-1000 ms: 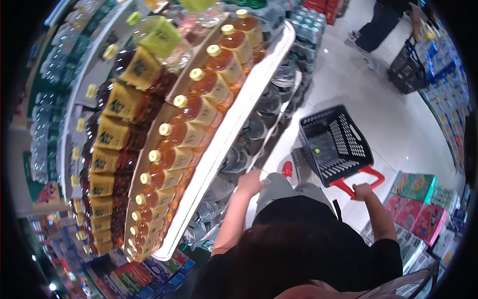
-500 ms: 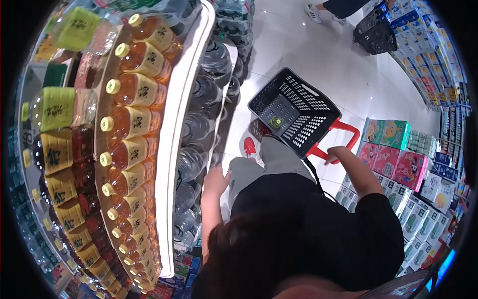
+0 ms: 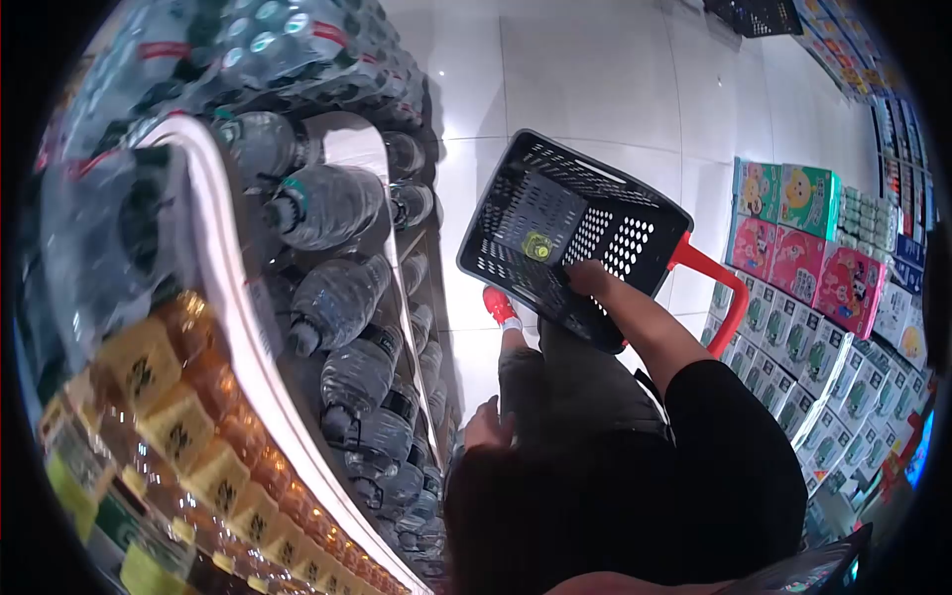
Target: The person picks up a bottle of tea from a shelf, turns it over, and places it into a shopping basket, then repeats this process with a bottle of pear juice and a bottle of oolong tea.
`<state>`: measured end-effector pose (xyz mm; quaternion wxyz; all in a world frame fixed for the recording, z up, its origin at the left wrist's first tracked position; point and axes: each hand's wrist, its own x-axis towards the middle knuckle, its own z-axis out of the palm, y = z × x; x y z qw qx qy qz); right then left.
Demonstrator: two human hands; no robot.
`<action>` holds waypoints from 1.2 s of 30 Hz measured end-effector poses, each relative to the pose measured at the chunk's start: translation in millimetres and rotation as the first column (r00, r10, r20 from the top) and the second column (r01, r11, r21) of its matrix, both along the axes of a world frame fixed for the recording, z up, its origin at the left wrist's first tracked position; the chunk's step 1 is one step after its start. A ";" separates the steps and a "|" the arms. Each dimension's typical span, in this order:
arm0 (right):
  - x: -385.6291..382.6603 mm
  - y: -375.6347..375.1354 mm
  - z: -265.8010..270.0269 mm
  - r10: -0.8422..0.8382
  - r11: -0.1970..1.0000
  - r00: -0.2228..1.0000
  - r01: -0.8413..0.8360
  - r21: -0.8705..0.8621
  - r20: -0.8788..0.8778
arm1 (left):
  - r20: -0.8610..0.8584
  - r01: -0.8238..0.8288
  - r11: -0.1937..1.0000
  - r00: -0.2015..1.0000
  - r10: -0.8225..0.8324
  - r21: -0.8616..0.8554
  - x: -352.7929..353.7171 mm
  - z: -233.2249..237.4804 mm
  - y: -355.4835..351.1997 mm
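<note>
A black perforated basket (image 3: 650, 203) with a red handle (image 3: 734, 307) is tilted in front of my legs. Inside it, near the bottom, lies a small round yellow-green item (image 3: 537, 246). My right hand (image 3: 590, 279) is over the basket's near side, close to that item but apart from it; its fingers are too dark and small to read. To the left, my left hand (image 3: 488, 424) hangs low beside my leg, near the shelf of large clear water bottles (image 3: 327, 206). Its fingers are somewhat blurred but look apart, with nothing between them.
Amber bottles with yellow labels (image 3: 178, 434) stand behind a pale shelf edge (image 3: 260, 382). Wrapped bottle packs (image 3: 268, 50) rise at the upper left. Pink boxes (image 3: 773, 253) and white cartons (image 3: 783, 317) are stacked at right. Another black basket (image 3: 759, 15) is at the top edge.
My right hand has left the red handle and moved over the basket. The view has shifted along the shelf, bringing water bottles closer. The person's feet at the top are out of view.
</note>
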<state>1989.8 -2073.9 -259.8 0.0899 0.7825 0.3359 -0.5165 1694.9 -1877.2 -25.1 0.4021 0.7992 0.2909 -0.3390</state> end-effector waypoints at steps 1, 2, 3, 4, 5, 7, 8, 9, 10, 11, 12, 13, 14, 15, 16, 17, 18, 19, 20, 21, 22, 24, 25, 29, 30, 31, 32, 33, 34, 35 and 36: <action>-3.4 5.7 -19.3 -0.023 0.999 1.000 0.023 -0.024 0.001 | 0.021 -0.027 1.000 0.999 0.028 -0.013 -9.5 -27.3 -6.1; -4.0 8.7 -41.8 -0.039 0.998 0.999 0.040 -0.047 0.005 | 0.023 -0.055 0.998 0.998 0.056 -0.034 -12.7 -46.1 -10.9; -5.0 11.4 -61.7 -0.053 0.996 0.999 0.053 -0.072 0.007 | -0.017 -0.067 0.996 0.998 0.067 -0.050 -5.5 -52.9 -12.3; -9.1 12.7 -78.5 -0.120 0.991 0.993 0.120 -0.056 -0.002 | -0.058 -0.076 0.995 0.996 0.072 -0.067 0.3 -57.9 -14.3; -11.9 15.0 -95.7 -0.187 0.982 0.982 0.186 -0.040 -0.009 | -0.100 -0.082 0.993 0.992 0.074 -0.081 8.3 -61.2 -16.6; -15.6 19.6 -133.7 -0.250 0.968 0.967 0.248 -0.040 -0.048 | -0.169 -0.094 0.990 0.983 0.075 -0.105 22.9 -67.8 -19.3; -18.3 22.2 -157.0 -0.249 0.968 0.965 0.245 -0.052 -0.081 | -0.198 -0.101 0.989 0.977 0.078 -0.110 27.6 -72.1 -20.9; -16.6 31.9 -165.9 -0.249 0.968 0.962 0.243 -0.063 -0.110 | -0.223 -0.111 0.987 0.971 0.083 -0.118 33.0 -76.0 -21.0; -13.8 40.4 -173.8 -0.316 0.941 0.943 0.296 -0.164 -0.109 | -0.246 -0.121 0.985 0.965 0.088 -0.120 36.9 -80.0 -22.0; -17.2 37.4 -188.3 -0.358 0.923 0.928 0.334 -0.192 -0.101 | -0.272 -0.132 0.984 0.958 0.095 -0.123 38.2 -84.1 -23.0; -20.6 35.0 -201.9 -0.399 0.902 0.912 0.372 -0.221 -0.094 | -0.297 -0.147 0.981 0.949 0.104 -0.125 34.6 -90.4 -25.4; -23.4 34.1 -215.2 -0.440 0.878 0.894 0.408 -0.248 -0.087 | -0.321 -0.163 0.979 0.940 0.116 -0.122 24.4 -92.9 -30.9; -25.6 34.3 -233.3 -0.481 0.853 0.873 0.445 -0.271 -0.079 | -0.355 -0.219 0.969 0.920 0.166 -0.112 5.4 -101.3 -37.4; -29.0 37.1 -252.0 -0.523 0.826 0.849 0.483 -0.291 -0.073 | -0.349 -0.243 0.963 0.918 0.190 -0.116 1.7 -106.2 -37.4; -34.3 39.6 -268.7 -0.565 0.794 0.822 0.521 -0.313 -0.067 | -0.343 -0.253 0.960 0.918 0.199 -0.121 -2.5 -111.3 -36.8; -38.8 38.1 -285.5 -0.605 0.760 0.794 0.556 -0.337 -0.055 | -0.331 -0.251 0.959 0.923 0.197 -0.130 6.1 -113.2 -33.0; -45.3 31.9 -295.0 -0.583 0.776 0.811 0.533 -0.337 -0.059 | -0.331 -0.250 0.958 0.924 0.193 -0.140 16.7 -114.4 -29.0; -51.5 26.2 -303.5 -0.559 0.791 0.827 0.510 -0.337 -0.062 | -0.332 -0.248 0.958 0.924 0.190 -0.143 25.7 -115.4 -25.9; -34.8 42.3 -274.7 -0.645 0.706 0.764 0.586 -0.398 -0.021 | -0.333 -0.248 0.958 0.924 0.188 -0.146 33.4 -117.1 -23.1; -23.9 51.9 -256.4 -0.718 0.612 0.696 0.650 -0.450 0.028 | -0.333 -0.250 0.957 0.924 0.190 -0.147 37.6 -118.1 -22.4; -29.4 49.9 -263.6 -0.744 0.594 0.667 0.691 -0.412 0.046 | -0.334 -0.251 0.957 0.923 0.192 -0.145 41.6 -118.7 -20.9; -30.5 55.9 -251.0 -0.794 0.533 0.605 0.743 -0.405 0.064 | -0.330 -0.258 0.956 0.922 0.200 -0.141 46.8 -120.3 -21.3; -29.2 59.8 -243.2 -0.817 0.502 0.572 0.768 -0.399 0.073 | -0.328 -0.255 0.957 0.924 0.198 -0.140 48.9 -119.8 -20.0; -53.1 43.0 -274.4 -0.839 0.491 0.525 0.843 -0.219 0.143 | -0.339 -0.245 0.960 0.922 0.188 -0.135 56.8 -116.3 -21.6; -58.5 33.5 -291.0 -0.916 0.374 0.393 0.911 -0.175 0.087 | -0.328 -0.293 0.944 0.916 0.232 -0.150 57.2 -116.2 -23.7; -62.2 24.9 -311.7 -0.936 0.343 0.351 0.927 -0.149 0.027 | -0.321 -0.338 0.926 0.907 0.273 -0.167 56.7 -114.6 -26.3; -63.4 15.4 -332.3 -0.951 0.308 0.307 0.943 -0.127 -0.031 | -0.294 -0.360 0.922 0.905 0.309 -0.142 56.7 -112.8 -29.7; -58.6 13.8 -327.8 -0.948 0.320 0.317 0.941 -0.107 -0.042 | -0.298 -0.381 0.910 0.898 0.323 -0.162 51.4 -114.4 -32.2; -53.3 12.6 -322.3 -0.944 0.331 0.327 0.940 -0.087 -0.053 | -0.301 -0.400 0.899 0.892 0.337 -0.179 44.3 -117.2 -33.6; -48.2 11.5 -316.5 -0.939 0.341 0.337 0.938 -0.067 -0.064 | -0.304 -0.421 0.887 0.884 0.354 -0.189 38.1 -115.5 -34.0; -40.5 10.6 -301.2 -0.922 0.386 0.383 0.921 -0.053 -0.060 | -0.335 -0.449 0.877 0.863 0.377 -0.169 53.1 -105.3 -35.5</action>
